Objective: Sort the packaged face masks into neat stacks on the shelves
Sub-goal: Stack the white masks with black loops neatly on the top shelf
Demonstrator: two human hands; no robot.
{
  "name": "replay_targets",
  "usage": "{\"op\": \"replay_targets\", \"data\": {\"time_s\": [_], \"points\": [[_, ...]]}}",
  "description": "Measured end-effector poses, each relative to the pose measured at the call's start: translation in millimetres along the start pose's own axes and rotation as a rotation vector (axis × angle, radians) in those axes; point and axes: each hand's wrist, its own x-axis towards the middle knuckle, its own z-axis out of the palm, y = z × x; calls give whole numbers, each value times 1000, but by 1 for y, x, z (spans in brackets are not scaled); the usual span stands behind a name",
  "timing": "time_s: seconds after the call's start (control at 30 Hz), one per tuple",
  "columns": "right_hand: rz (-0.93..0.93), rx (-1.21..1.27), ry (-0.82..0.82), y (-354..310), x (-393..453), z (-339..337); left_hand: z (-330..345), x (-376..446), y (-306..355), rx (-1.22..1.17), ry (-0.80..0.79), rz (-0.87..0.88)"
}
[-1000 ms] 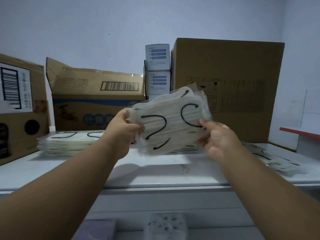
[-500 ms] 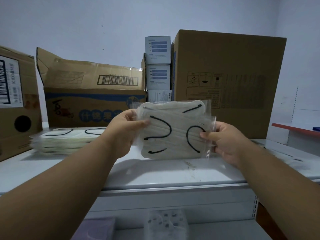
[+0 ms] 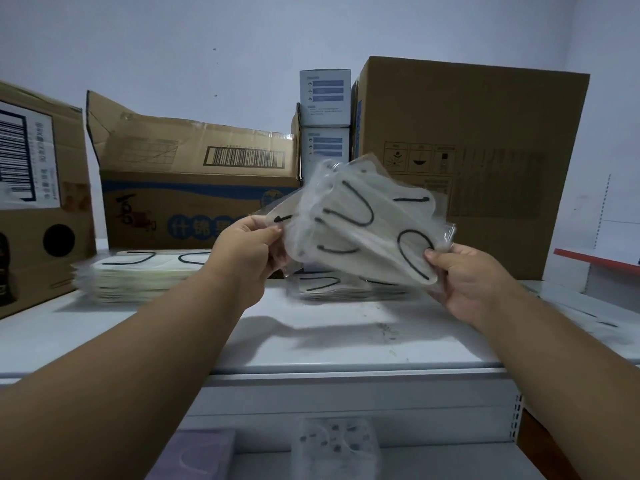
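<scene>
Item: bundle of packaged face masks (image 3: 367, 230), cream with black ear loops, in clear wrappers. Held in the air above the white shelf (image 3: 311, 344), fanned and tilted, partly blurred.
Left hand (image 3: 249, 251): thumb and fingers pinched on the bundle's left edge.
Right hand (image 3: 471, 275): thumb on top, fingers curled beneath, clamped on the bundle's lower right corner.
On the shelf, far left: flat stack of masks (image 3: 138, 271), same kind.
On the shelf, centre, below the held bundle: low pile of masks (image 3: 332, 285).
Far row: labelled carton (image 3: 38, 202) at left; opened carton (image 3: 194, 188) with barcode; two small white-and-blue boxes (image 3: 325, 123), one stacked on the other; tall closed carton (image 3: 485, 161) at right.
Lower shelf, near: lilac pack (image 3: 201, 455); patterned mask pack (image 3: 334, 445).
</scene>
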Motion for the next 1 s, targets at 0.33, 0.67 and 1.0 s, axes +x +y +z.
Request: {"op": "replay_targets", "data": {"time_s": [0.33, 0.67, 1.0], "points": [[-153, -320, -139, -3, -1, -5, -4, -7, 7, 55, -184, -102], [-221, -533, -226, -12, -10, 3, 1, 4, 47, 528, -617, -342], [-191, -463, -138, -12, -7, 5, 0, 25, 36, 645, -334, -141]]}}
